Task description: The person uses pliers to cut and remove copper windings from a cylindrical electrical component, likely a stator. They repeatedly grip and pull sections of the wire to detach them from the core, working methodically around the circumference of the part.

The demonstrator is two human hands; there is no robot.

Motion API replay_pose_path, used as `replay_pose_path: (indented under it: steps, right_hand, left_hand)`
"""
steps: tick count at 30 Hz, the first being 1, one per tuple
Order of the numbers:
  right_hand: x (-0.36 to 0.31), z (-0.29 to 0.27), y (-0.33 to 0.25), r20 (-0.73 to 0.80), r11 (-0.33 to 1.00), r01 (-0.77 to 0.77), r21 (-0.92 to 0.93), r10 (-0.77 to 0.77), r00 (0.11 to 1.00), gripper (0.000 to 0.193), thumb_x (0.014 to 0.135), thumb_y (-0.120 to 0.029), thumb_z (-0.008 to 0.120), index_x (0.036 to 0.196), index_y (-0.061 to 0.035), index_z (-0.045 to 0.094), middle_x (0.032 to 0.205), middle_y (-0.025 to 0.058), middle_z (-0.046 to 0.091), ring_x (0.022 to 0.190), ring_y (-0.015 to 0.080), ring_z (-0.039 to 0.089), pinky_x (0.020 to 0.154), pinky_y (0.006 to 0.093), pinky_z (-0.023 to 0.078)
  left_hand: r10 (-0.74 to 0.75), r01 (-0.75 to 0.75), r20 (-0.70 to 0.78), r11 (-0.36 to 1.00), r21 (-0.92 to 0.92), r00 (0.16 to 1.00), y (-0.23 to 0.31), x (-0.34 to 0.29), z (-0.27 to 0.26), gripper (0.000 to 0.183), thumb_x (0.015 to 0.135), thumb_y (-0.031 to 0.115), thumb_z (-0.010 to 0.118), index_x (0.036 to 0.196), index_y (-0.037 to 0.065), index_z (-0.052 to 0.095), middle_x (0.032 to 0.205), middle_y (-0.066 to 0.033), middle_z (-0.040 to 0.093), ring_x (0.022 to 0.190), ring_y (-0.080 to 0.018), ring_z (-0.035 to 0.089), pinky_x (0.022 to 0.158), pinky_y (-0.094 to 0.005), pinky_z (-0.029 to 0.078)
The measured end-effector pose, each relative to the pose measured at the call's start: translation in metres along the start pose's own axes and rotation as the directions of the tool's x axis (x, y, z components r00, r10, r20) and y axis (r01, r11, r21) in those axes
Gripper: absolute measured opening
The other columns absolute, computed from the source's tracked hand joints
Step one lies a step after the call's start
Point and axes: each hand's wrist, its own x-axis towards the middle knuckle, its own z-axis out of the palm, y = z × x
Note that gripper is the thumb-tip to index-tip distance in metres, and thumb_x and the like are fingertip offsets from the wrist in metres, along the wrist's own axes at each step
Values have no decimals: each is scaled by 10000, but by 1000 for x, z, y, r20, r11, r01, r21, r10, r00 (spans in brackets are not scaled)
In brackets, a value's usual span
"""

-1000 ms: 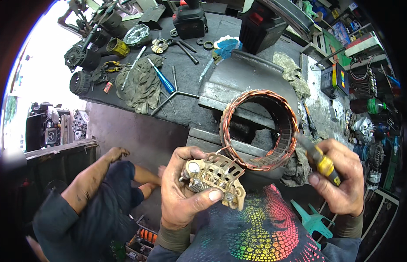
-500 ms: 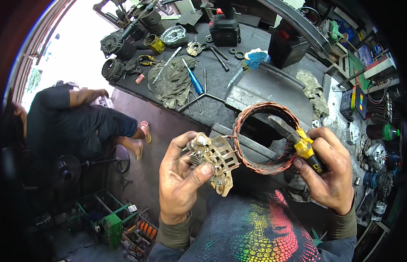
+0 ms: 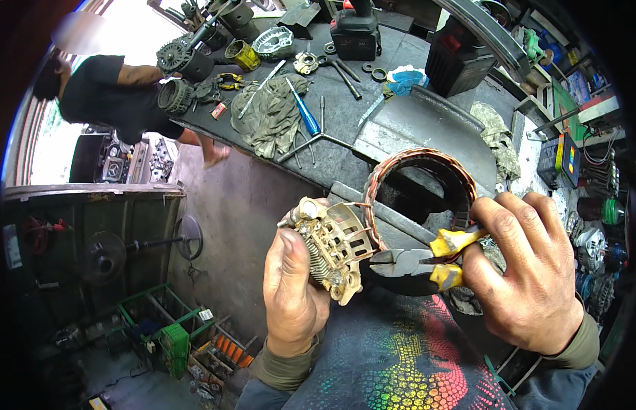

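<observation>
My left hand (image 3: 291, 304) is closed around an alternator rectifier (image 3: 335, 247), a tan plate with slots and metal fins. The thumb presses along its finned side. Copper wire leads join the rectifier to a stator ring (image 3: 370, 222) with copper windings, just to its right. In my right hand (image 3: 530, 290) is a pair of diagonal cutters (image 3: 405, 262) with yellow and black handles. Their jaws point left, close to the rectifier's right edge and in front of the ring's lower part. The handles are spread somewhat; whether the jaws touch a lead I cannot tell.
Across the dark workbench (image 3: 253, 140) lie a rag (image 3: 267, 123), a blue screwdriver (image 3: 303, 109), a three-armed wrench (image 3: 323, 135) and alternator parts. A metal anvil-like block (image 3: 427, 133) stands behind the ring. Another person (image 3: 113, 96) is at far left. Shelves with batteries line the right.
The cutters have swung from pointing up across the ring to pointing left at the rectifier, their handles now spread. My left thumb has shifted on the rectifier. The other person has moved farther off.
</observation>
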Motion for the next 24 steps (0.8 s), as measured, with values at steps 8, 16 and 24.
replay_pose_path:
  steps: [8,16,24]
  right_hand:
    - [14,-18,-15,260,990,-89,109,58,964,329,678,-177,745,914,-14,583,1172,233,626,1018,375,646,822,485,470]
    - [28,-30,-32,386,981,-171,88,124,914,316,687,-174,762,905,-9,605,1142,211,638,1004,346,659,795,462,479]
    - [42,-35,-39,470,982,-180,57,133,873,371,611,-181,769,899,-10,609,1146,215,632,992,346,661,782,463,483]
  left_hand:
    - [159,-163,-129,986,-22,979,-13,2,22,534,1180,433,377,1397,-31,529,1281,-154,679,1135,-225,724,993,-392,601]
    - [200,-190,-140,978,82,970,-20,8,17,611,1167,524,340,1304,-11,602,1172,-134,696,1042,-218,710,959,-378,592]
    - [211,-204,-118,977,69,970,-24,12,9,647,1163,546,313,1347,-28,548,1189,-147,671,1060,-233,703,945,-402,603]
